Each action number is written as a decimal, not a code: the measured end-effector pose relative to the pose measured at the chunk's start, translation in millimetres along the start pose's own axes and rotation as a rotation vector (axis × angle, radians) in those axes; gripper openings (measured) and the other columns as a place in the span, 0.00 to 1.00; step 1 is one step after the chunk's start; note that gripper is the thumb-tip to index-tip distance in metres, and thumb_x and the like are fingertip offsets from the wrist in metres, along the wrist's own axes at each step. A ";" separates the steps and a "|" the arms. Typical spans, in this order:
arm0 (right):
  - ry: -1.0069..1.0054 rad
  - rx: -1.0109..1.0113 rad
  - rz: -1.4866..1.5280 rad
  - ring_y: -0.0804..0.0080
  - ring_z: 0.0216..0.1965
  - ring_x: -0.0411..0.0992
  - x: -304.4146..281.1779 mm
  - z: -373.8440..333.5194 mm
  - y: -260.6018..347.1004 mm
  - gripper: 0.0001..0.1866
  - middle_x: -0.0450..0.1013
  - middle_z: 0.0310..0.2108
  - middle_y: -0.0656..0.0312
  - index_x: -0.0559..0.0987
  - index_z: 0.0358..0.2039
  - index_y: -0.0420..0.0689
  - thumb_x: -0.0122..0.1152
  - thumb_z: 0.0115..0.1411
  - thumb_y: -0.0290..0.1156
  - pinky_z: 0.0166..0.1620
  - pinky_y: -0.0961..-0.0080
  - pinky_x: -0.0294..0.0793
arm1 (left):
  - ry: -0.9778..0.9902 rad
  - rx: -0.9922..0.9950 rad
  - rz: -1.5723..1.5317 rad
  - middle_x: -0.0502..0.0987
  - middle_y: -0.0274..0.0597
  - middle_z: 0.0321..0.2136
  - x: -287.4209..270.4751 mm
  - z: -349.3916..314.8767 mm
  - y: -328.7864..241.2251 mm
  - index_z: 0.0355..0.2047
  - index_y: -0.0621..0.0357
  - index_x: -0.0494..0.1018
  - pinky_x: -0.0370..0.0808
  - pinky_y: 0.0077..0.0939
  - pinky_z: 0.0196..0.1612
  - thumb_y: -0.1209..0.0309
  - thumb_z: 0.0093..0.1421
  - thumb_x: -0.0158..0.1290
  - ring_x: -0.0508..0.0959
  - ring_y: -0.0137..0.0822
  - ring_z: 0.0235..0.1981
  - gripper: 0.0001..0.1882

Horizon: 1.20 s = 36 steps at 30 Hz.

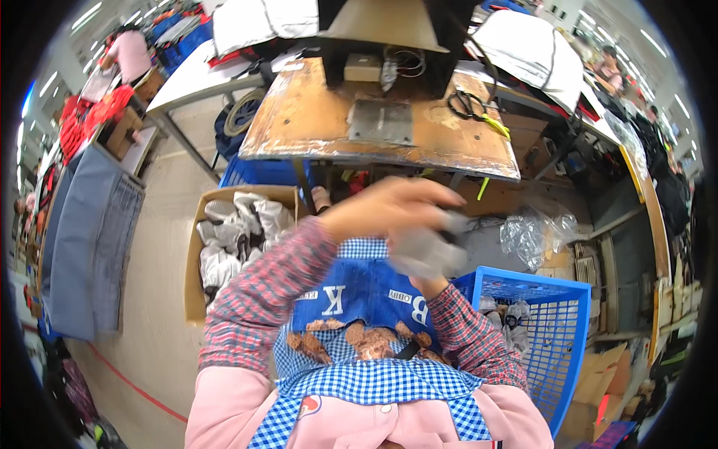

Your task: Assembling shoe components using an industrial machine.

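Note:
My left hand (389, 208) reaches across in front of my body, palm down, its fingers smeared by motion. Just below its fingertips is a blurred light-grey, soft-looking bundle (426, 253). My right hand (429, 285) is under this bundle and seems to grip it; most of its fingers are hidden behind it. Whether the left fingers touch the bundle I cannot make out. Similar light-grey and black bundles (243, 228) fill a cardboard box (192, 280) on the left. More grey-white bundles (512, 318) lie in a blue plastic crate (557, 337) beside my right arm.
Ahead stands a worn wooden worktable (292, 112) with a metal plate (380, 122), black-handled scissors (467, 105) and a dark machine housing (385, 30). Crumpled clear plastic (531, 236) lies below it at right. Another person (131, 56) is far off at left.

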State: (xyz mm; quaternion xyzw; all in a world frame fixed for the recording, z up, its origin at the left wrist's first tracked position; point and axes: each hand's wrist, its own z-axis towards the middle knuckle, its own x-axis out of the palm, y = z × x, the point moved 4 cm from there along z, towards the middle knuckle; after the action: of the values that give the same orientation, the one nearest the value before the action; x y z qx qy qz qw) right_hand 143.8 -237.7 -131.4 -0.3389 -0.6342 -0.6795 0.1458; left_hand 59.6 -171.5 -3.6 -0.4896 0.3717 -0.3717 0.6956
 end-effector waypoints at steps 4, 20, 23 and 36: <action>0.118 0.351 -0.194 0.76 0.32 0.75 -39.5 50.6 -47.9 0.08 0.77 0.34 0.59 0.77 0.40 0.40 0.57 0.64 0.30 0.35 0.81 0.76 | 0.151 0.346 0.409 0.56 0.66 0.62 110.3 3.0 -37.9 0.61 0.63 0.58 0.70 0.40 0.55 0.63 0.60 0.54 0.71 0.58 0.53 0.32; -0.067 0.274 -0.080 0.79 0.31 0.72 -75.2 71.4 -47.8 0.13 0.76 0.38 0.60 0.75 0.49 0.39 0.55 0.66 0.29 0.35 0.83 0.74 | -0.963 -1.396 1.126 0.78 0.59 0.39 -123.6 -455.5 108.6 0.39 0.65 0.77 0.74 0.42 0.48 0.71 0.50 0.55 0.78 0.57 0.42 0.15; -0.040 0.268 -0.091 0.80 0.32 0.72 -77.7 71.9 -47.8 0.12 0.76 0.38 0.60 0.75 0.48 0.39 0.54 0.66 0.28 0.36 0.83 0.74 | -0.940 -1.535 0.923 0.77 0.61 0.41 -126.2 -490.8 118.9 0.38 0.63 0.79 0.75 0.42 0.48 0.71 0.50 0.56 0.78 0.57 0.44 0.15; -0.004 0.252 -0.120 0.80 0.30 0.73 -68.9 66.2 -44.7 0.09 0.76 0.35 0.61 0.75 0.45 0.40 0.54 0.65 0.27 0.35 0.84 0.75 | -1.191 -1.168 1.202 0.79 0.51 0.31 -138.8 -483.0 131.8 0.32 0.56 0.75 0.75 0.43 0.40 0.69 0.53 0.54 0.79 0.52 0.37 0.08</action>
State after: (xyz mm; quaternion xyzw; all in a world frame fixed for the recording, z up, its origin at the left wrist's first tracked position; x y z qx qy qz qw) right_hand 184.1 -183.2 -212.2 -0.2805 -0.7340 -0.6013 0.1450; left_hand -407.9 -212.6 -226.5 -0.5897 0.2728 0.5798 0.4917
